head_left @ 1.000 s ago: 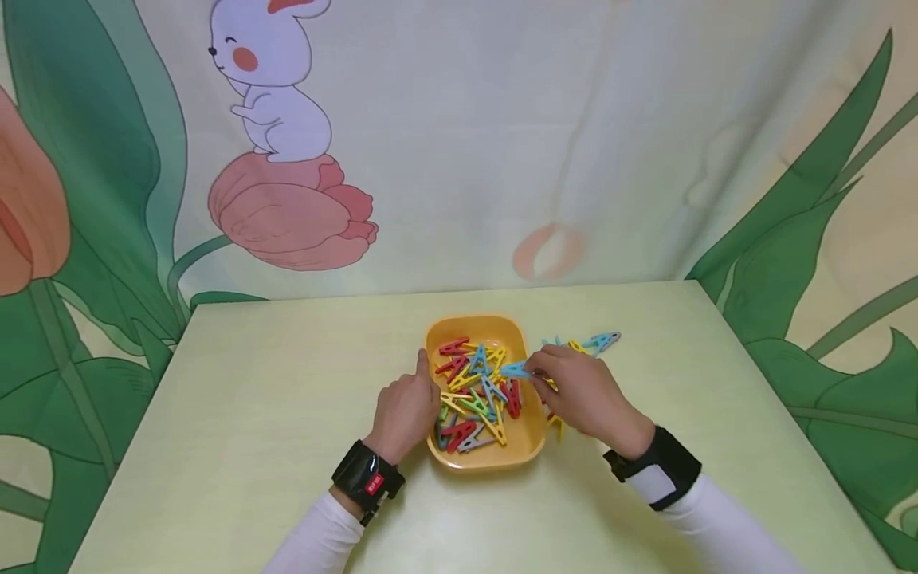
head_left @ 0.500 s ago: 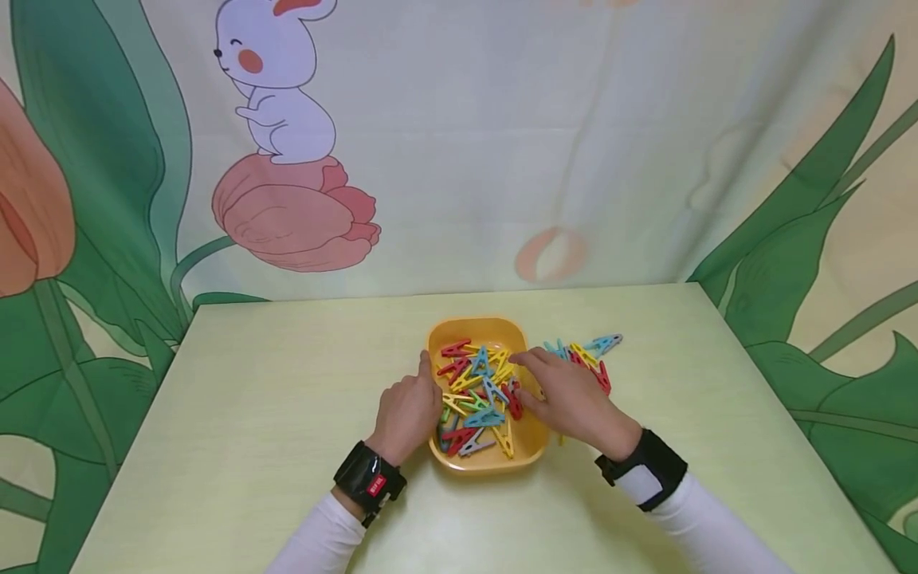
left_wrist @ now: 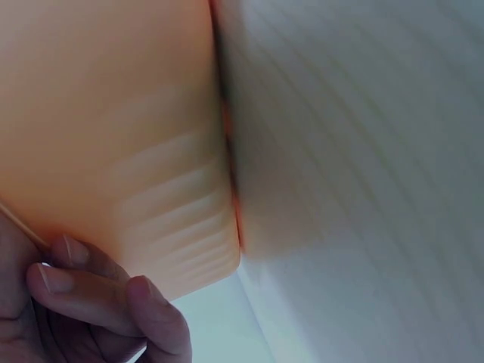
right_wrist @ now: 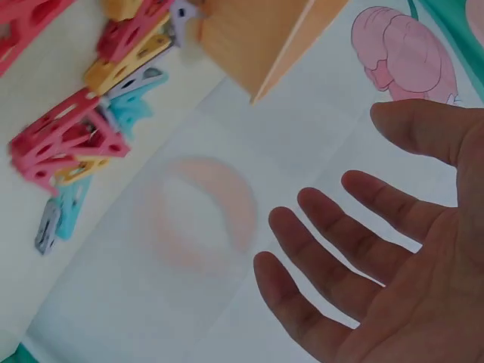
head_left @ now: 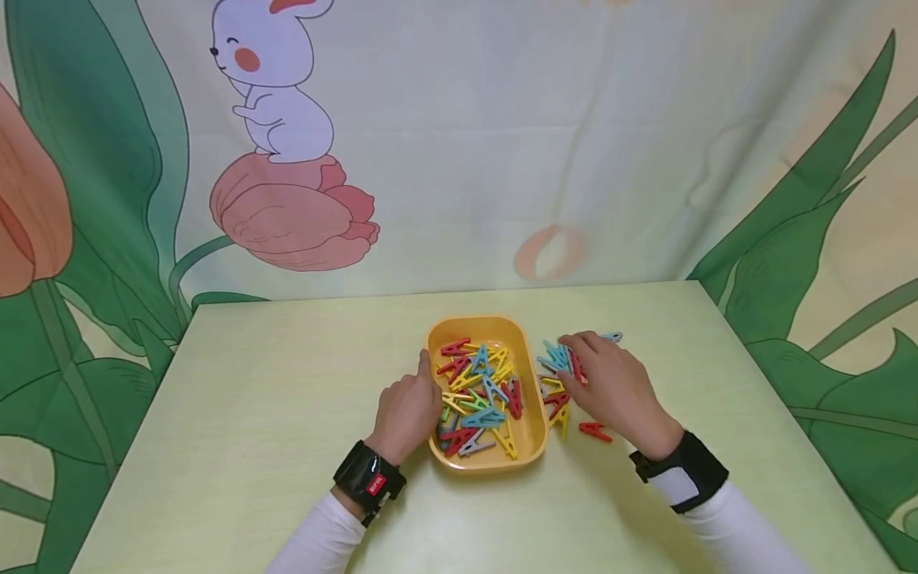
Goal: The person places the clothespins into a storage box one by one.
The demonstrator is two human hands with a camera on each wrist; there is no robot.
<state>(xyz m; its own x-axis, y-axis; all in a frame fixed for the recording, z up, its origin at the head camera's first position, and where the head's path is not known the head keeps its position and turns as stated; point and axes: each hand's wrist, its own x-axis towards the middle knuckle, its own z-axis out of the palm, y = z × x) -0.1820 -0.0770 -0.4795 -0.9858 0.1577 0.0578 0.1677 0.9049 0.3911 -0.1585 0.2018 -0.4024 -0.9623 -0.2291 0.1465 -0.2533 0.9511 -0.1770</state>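
Observation:
In the head view, a yellow-orange plastic tray holds many clothespins in red, yellow, blue, green and grey. My left hand is at its left side, holding the rim. The left wrist view shows curled fingers against the tray's ribbed outer wall; the thumb is hidden there. Over a loose pile of clothespins right of the tray is my right hand. Its fingers are spread and hold nothing in the right wrist view, with the loose clothespins visible beyond.
A single red clothespin lies apart, nearer the person. The pale table ends at a hanging printed cloth behind the tray.
The right hand carried a blue clothespin over the tray and let it go among the others. It has since moved back right over the loose pile. The left hand has stayed at the rim.

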